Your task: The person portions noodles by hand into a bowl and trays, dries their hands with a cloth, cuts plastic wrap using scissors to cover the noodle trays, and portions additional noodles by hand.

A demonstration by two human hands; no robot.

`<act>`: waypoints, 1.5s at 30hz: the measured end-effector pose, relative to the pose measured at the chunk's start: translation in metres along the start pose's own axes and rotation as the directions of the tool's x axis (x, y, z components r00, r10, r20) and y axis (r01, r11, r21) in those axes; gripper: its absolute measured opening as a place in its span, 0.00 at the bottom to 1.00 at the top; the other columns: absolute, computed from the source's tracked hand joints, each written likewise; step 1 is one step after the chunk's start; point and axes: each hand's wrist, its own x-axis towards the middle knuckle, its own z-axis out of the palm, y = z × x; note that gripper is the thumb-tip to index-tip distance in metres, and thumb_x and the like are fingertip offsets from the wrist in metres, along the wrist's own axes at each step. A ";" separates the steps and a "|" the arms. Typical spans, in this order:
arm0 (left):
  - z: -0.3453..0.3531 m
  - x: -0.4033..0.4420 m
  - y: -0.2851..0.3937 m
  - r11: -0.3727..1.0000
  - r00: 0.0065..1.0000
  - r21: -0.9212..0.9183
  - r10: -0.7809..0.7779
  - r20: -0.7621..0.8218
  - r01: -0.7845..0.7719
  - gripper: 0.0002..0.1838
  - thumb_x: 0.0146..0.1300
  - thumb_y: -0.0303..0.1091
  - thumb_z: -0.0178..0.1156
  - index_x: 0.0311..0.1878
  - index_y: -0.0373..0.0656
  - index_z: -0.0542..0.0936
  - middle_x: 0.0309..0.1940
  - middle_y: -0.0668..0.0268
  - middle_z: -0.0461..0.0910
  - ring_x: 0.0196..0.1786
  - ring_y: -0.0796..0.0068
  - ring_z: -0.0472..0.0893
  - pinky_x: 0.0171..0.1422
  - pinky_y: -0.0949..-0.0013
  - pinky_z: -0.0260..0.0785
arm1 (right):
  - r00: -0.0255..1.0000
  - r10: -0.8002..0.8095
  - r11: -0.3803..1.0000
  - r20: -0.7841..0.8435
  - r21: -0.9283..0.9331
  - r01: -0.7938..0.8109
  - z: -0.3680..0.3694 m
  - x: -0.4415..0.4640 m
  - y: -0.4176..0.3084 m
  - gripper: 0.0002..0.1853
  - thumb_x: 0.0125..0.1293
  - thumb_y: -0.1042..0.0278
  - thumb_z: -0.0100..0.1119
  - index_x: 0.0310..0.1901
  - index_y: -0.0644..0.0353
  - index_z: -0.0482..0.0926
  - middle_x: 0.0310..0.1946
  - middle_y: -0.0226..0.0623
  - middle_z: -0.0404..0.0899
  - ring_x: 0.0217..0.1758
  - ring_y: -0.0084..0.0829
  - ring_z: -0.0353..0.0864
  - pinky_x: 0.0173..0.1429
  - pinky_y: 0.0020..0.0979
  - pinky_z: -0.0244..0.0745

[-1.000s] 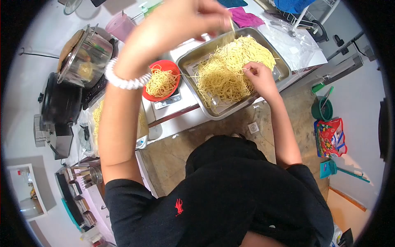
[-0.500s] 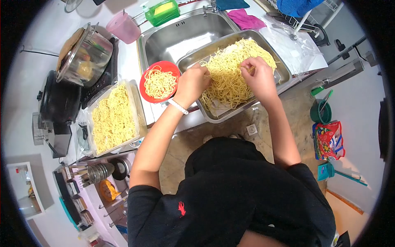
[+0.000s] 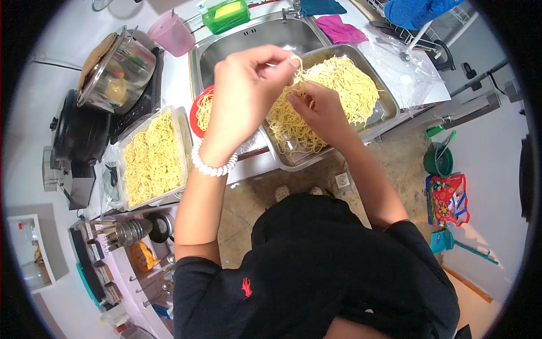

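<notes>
My left hand (image 3: 251,93) is raised above the metal tray (image 3: 389,107), with thumb and index finger pinched on a few yellow noodles (image 3: 299,65) that hang down. Lower and to the right, my right hand (image 3: 323,113) has its fingers closed on the same hanging strands. A large heap of yellow noodles (image 3: 353,90) covers most of the tray, which rests across the sink's front edge. Partly hidden behind my left wrist is a red bowl (image 3: 196,120) with noodles in it. On the left, a clear plastic container (image 3: 183,164) holds more noodles in clumps.
Behind the tray lies the steel sink (image 3: 226,42). A pink pitcher (image 3: 171,35), a green soap holder (image 3: 226,20) and a magenta cloth (image 3: 340,29) surround it. A glass pot (image 3: 118,79) and a black pot (image 3: 82,133) stand left. Plastic sheeting (image 3: 406,68) lies right of the tray.
My left hand has risen from the noodle heap toward the camera, lifting strands and now covering part of the red bowl. My right hand has moved left and closer to it.
</notes>
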 end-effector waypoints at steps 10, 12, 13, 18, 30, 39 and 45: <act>-0.021 0.011 0.070 0.918 0.931 -0.334 0.090 -0.354 -0.215 0.13 0.69 0.36 0.53 0.39 0.35 0.79 0.27 0.61 0.82 0.26 0.80 0.81 0.31 0.82 0.75 | 0.999 0.054 0.998 0.003 -0.031 -0.054 0.011 -0.021 0.064 0.10 0.62 0.66 0.58 0.34 0.66 0.77 0.28 0.47 0.77 0.32 0.42 0.78 0.38 0.36 0.71; -0.028 0.017 0.071 0.894 0.855 -0.221 0.262 -0.448 -0.390 0.14 0.68 0.36 0.54 0.47 0.32 0.76 0.30 0.58 0.83 0.27 0.80 0.82 0.29 0.83 0.75 | 0.998 0.054 0.998 0.010 -0.038 -0.053 0.010 -0.022 0.069 0.09 0.62 0.67 0.57 0.34 0.65 0.77 0.29 0.46 0.78 0.34 0.42 0.78 0.40 0.37 0.71; -0.036 0.019 0.070 0.877 0.810 -0.154 0.336 -0.482 -0.455 0.16 0.67 0.36 0.55 0.50 0.31 0.75 0.32 0.57 0.83 0.28 0.80 0.82 0.29 0.83 0.75 | 0.998 0.055 0.998 0.011 -0.042 -0.054 0.010 -0.023 0.070 0.09 0.62 0.67 0.57 0.35 0.65 0.77 0.30 0.46 0.78 0.35 0.42 0.78 0.41 0.37 0.71; -0.118 0.026 0.062 0.914 0.794 -0.039 0.328 -0.512 -0.403 0.17 0.67 0.34 0.54 0.52 0.28 0.74 0.39 0.51 0.82 0.40 0.71 0.82 0.42 0.76 0.75 | 0.997 0.081 0.995 -0.011 -0.053 -0.082 0.013 -0.024 0.075 0.07 0.61 0.69 0.57 0.35 0.64 0.77 0.32 0.45 0.76 0.36 0.43 0.78 0.42 0.38 0.71; -0.111 -0.061 -0.084 0.824 0.865 0.329 -0.334 -0.375 0.461 0.19 0.62 0.25 0.56 0.57 0.35 0.75 0.44 0.59 0.82 0.33 0.77 0.83 0.37 0.74 0.77 | 0.994 0.103 0.981 -0.029 -0.162 -0.106 0.013 -0.025 0.073 0.07 0.61 0.69 0.56 0.37 0.62 0.77 0.33 0.44 0.76 0.36 0.43 0.78 0.42 0.38 0.72; -0.206 -0.164 -0.125 0.721 0.749 0.428 -0.188 -0.636 0.545 0.13 0.62 0.28 0.58 0.50 0.39 0.81 0.45 0.55 0.81 0.42 0.67 0.81 0.48 0.68 0.72 | 0.999 -0.003 0.985 0.038 -0.174 0.010 0.017 -0.023 0.069 0.16 0.47 0.88 0.52 0.39 0.63 0.76 0.33 0.42 0.73 0.40 0.40 0.75 0.45 0.31 0.69; -0.218 -0.108 -0.150 0.689 0.898 0.648 -0.007 -0.440 0.323 0.18 0.61 0.37 0.60 0.54 0.45 0.77 0.54 0.48 0.72 0.56 0.48 0.73 0.62 0.56 0.65 | 0.996 0.043 0.970 0.075 -0.243 -0.023 0.023 -0.023 0.055 0.14 0.49 0.82 0.52 0.40 0.64 0.76 0.33 0.40 0.70 0.38 0.37 0.72 0.47 0.30 0.68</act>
